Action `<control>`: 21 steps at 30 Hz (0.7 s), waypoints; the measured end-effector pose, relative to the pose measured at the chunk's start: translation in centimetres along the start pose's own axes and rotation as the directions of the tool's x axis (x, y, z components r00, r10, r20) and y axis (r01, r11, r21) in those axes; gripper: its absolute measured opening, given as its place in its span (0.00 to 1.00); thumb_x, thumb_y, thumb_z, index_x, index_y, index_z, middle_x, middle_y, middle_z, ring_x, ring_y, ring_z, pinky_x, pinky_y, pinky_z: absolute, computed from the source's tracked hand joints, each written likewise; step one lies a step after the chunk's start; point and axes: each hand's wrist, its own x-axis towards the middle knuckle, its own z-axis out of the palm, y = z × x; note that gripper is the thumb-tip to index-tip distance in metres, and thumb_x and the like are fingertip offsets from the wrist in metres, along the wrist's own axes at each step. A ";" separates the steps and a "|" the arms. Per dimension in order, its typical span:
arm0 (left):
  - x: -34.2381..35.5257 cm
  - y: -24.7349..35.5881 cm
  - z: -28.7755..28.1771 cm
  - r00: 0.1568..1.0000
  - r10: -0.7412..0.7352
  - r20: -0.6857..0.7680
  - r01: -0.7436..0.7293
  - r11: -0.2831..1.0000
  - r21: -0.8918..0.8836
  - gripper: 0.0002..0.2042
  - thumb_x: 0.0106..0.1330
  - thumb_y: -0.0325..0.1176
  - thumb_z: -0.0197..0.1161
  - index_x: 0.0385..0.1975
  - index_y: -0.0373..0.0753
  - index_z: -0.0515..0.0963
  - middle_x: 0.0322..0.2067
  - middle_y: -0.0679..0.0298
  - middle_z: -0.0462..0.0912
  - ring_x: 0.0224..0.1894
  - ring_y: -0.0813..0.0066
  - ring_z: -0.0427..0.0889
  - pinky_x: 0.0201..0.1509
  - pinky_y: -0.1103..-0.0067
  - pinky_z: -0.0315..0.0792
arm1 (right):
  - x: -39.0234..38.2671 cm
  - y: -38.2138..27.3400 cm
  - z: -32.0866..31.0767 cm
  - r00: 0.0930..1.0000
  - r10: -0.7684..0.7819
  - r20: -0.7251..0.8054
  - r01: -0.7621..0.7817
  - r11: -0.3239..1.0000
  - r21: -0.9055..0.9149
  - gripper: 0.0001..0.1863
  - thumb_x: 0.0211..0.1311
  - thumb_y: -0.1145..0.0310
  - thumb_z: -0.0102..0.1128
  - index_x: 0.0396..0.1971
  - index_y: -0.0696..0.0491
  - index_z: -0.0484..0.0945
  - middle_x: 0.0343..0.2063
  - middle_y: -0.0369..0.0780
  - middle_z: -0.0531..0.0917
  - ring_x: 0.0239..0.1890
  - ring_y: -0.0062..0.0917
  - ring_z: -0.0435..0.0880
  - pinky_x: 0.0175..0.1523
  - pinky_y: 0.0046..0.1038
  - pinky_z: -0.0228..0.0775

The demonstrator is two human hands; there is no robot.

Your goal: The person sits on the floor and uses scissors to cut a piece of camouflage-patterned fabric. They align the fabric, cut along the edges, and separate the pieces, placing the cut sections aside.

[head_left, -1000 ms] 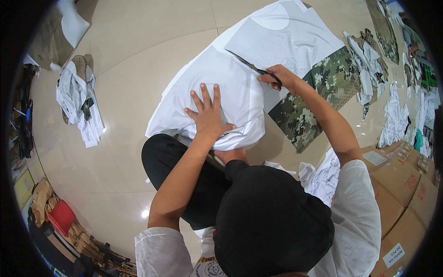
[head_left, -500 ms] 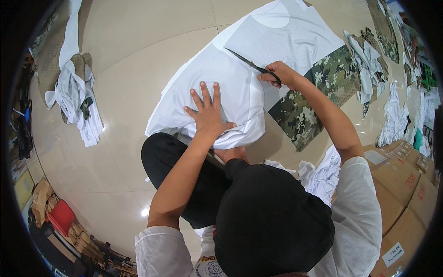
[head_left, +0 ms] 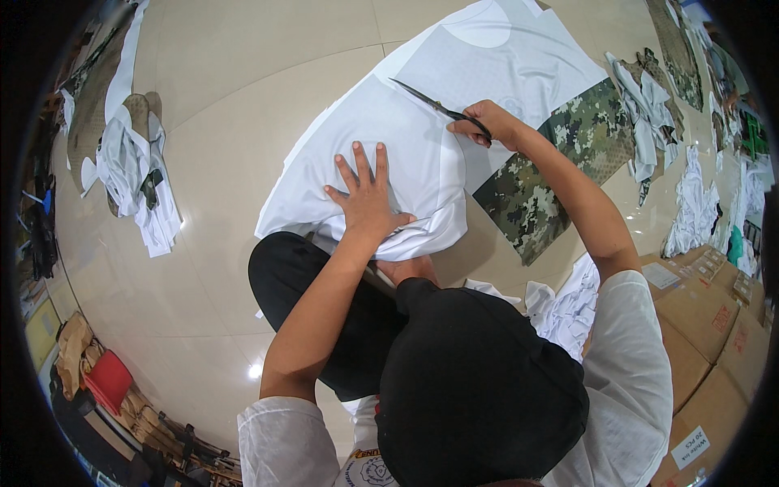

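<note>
White fabric (head_left: 324, 154) lies spread over the tiled floor in front of me, its near end bunched beside my foot. My left hand (head_left: 365, 201) presses flat on it, fingers spread. In my right hand (head_left: 491, 128) is a pair of black-handled scissors (head_left: 434, 103), gripped by the handles, the blades pointing to the far left over the white fabric. The blades look nearly closed. Beneath and to the right is a pale printed fabric panel (head_left: 519, 69), with a camouflage section (head_left: 560, 166) at its near right end.
At the left lies a heap of white and camouflage cloth (head_left: 134, 170). More scraps (head_left: 645, 109) rest at the right, and a white cloth pile (head_left: 568, 304) sits near my right knee. Cardboard boxes (head_left: 690, 325) stand at the lower right. A red item (head_left: 109, 380) is at the lower left.
My right hand has shifted slightly away from me and to the left, and the scissors have moved with it, the tips now farther left. My left hand has stayed in place on the fabric.
</note>
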 end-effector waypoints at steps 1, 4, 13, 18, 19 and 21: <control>0.0 0.0 0.0 1.000 -0.001 -0.001 0.001 1.000 0.002 0.77 0.38 0.56 0.89 0.84 0.50 0.34 0.83 0.46 0.25 0.81 0.25 0.20 0.67 0.19 0.43 | 0.0 0.0 0.0 1.000 0.001 0.000 -0.001 1.000 0.004 0.20 0.61 0.54 0.78 0.21 0.51 0.79 0.15 0.31 0.73 0.16 0.15 0.68 0.21 0.22 0.55; 0.0 0.1 -0.2 1.000 -0.010 0.014 0.010 1.000 0.019 0.76 0.39 0.57 0.88 0.84 0.51 0.34 0.83 0.46 0.23 0.81 0.25 0.22 0.67 0.20 0.44 | 0.1 -0.1 0.0 1.000 0.004 0.005 -0.004 1.000 0.031 0.20 0.61 0.54 0.78 0.22 0.51 0.79 0.15 0.30 0.73 0.16 0.15 0.68 0.21 0.22 0.56; 0.0 0.1 -0.1 1.000 -0.005 0.012 0.005 1.000 0.028 0.76 0.39 0.58 0.88 0.84 0.52 0.34 0.83 0.46 0.23 0.81 0.24 0.23 0.67 0.19 0.44 | 0.4 0.1 -0.3 1.000 0.002 0.008 -0.002 1.000 -0.011 0.19 0.63 0.59 0.79 0.20 0.50 0.78 0.15 0.29 0.74 0.16 0.13 0.68 0.21 0.21 0.57; 0.1 0.1 -0.1 1.000 -0.002 0.007 0.002 0.999 0.032 0.76 0.39 0.59 0.88 0.84 0.51 0.34 0.83 0.45 0.24 0.81 0.24 0.23 0.67 0.19 0.45 | 0.5 0.5 -0.2 1.000 0.007 0.004 -0.007 1.000 0.008 0.20 0.61 0.56 0.79 0.19 0.51 0.78 0.15 0.30 0.73 0.16 0.15 0.68 0.20 0.23 0.56; 0.0 0.1 -0.1 1.000 -0.005 0.010 0.005 0.999 0.033 0.76 0.39 0.59 0.88 0.84 0.51 0.34 0.83 0.45 0.24 0.81 0.24 0.23 0.67 0.19 0.45 | 0.4 0.3 0.0 1.000 0.008 0.006 -0.008 1.000 0.023 0.21 0.61 0.56 0.79 0.19 0.51 0.78 0.15 0.30 0.73 0.16 0.15 0.68 0.20 0.23 0.56; -0.1 0.0 -0.2 1.000 -0.010 0.009 0.010 1.000 0.024 0.77 0.39 0.58 0.88 0.84 0.51 0.34 0.83 0.46 0.24 0.81 0.24 0.23 0.67 0.19 0.44 | 0.1 -0.1 0.4 1.000 -0.005 0.011 0.005 1.000 0.030 0.21 0.61 0.54 0.78 0.19 0.50 0.78 0.15 0.30 0.72 0.16 0.15 0.67 0.21 0.23 0.56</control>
